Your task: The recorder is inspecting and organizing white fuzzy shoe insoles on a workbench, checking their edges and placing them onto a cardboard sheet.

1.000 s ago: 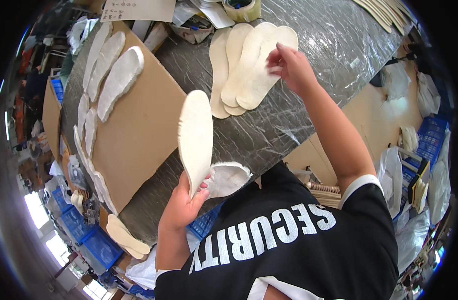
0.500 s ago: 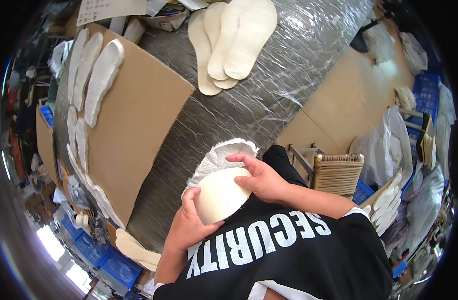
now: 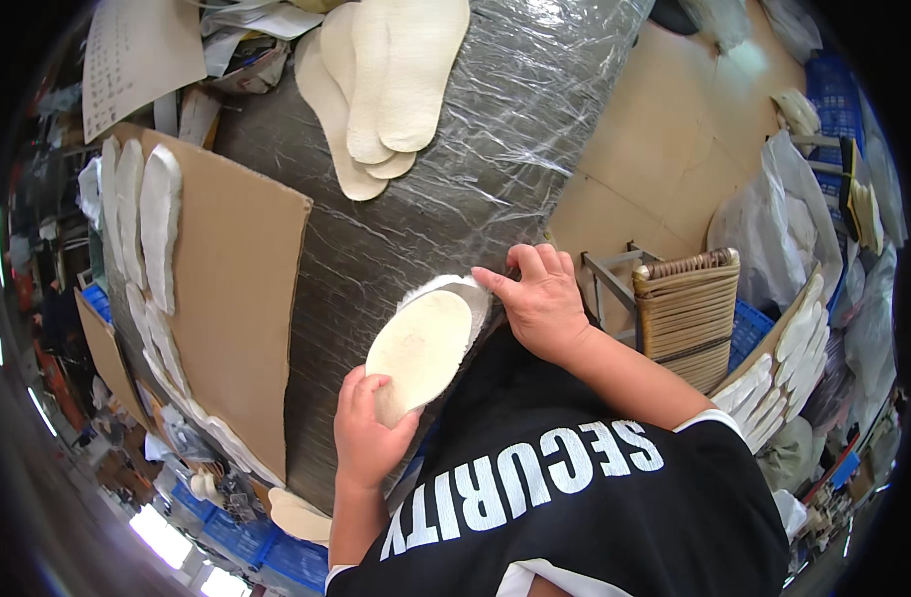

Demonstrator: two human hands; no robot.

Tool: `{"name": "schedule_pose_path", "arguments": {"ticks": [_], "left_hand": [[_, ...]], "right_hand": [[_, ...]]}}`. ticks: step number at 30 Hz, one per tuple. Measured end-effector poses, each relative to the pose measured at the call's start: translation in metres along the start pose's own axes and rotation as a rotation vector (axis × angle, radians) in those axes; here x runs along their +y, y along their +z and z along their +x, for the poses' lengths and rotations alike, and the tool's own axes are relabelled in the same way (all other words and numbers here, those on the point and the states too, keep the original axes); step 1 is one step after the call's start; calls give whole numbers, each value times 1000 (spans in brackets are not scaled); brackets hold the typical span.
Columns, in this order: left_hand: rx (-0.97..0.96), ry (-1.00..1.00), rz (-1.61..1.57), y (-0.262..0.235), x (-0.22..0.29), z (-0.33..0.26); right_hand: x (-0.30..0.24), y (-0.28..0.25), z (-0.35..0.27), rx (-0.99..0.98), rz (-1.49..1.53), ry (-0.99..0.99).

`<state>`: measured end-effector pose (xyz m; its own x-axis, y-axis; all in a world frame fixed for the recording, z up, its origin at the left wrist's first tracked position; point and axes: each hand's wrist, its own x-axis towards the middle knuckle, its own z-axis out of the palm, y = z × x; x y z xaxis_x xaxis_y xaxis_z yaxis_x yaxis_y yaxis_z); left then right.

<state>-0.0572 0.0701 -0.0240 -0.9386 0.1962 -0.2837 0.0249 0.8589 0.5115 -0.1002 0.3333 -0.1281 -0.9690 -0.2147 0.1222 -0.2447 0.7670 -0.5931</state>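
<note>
My left hand (image 3: 374, 428) grips the near end of a cream insole (image 3: 420, 343), thumb on top and fingers around its left side. Beneath that insole lies a white fleece insole (image 3: 465, 291); its fluffy far rim and part of its right side stick out. At that rim, my right hand (image 3: 545, 298) has its fingers curled and pinches the fleece edge. The two layers sit at the table's near side, in front of my body. How far the fleece piece reaches under the cream one is hidden.
Farther off, several cream insoles (image 3: 401, 80) overlap on the plastic-covered table (image 3: 495, 109). A cardboard sheet (image 3: 231, 259) at left carries white fleece insoles (image 3: 160, 229) along its edge. On the right stand a wicker-backed chair (image 3: 686, 313) and another board of white insoles (image 3: 789, 363).
The cream insole, bent between both hands before, now lies flatter over the fleece one. My right hand has let go of it and moved to the fleece's far rim. The view has shifted.
</note>
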Motion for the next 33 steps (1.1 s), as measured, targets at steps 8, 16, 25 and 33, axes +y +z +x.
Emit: {"name": "schedule_pose_path", "arguments": {"ticks": [8, 16, 25, 33], "left_hand": [[29, 41, 30, 13, -6, 5], [54, -83, -53, 23, -16, -2], [76, -53, -41, 26, -13, -4], [66, 68, 60, 27, -9, 9]], "right_hand": [[-12, 5, 12, 104, 187, 118], [-1, 22, 16, 153, 132, 88], [9, 30, 8, 242, 238, 28], [15, 30, 8, 289, 295, -24]]}}
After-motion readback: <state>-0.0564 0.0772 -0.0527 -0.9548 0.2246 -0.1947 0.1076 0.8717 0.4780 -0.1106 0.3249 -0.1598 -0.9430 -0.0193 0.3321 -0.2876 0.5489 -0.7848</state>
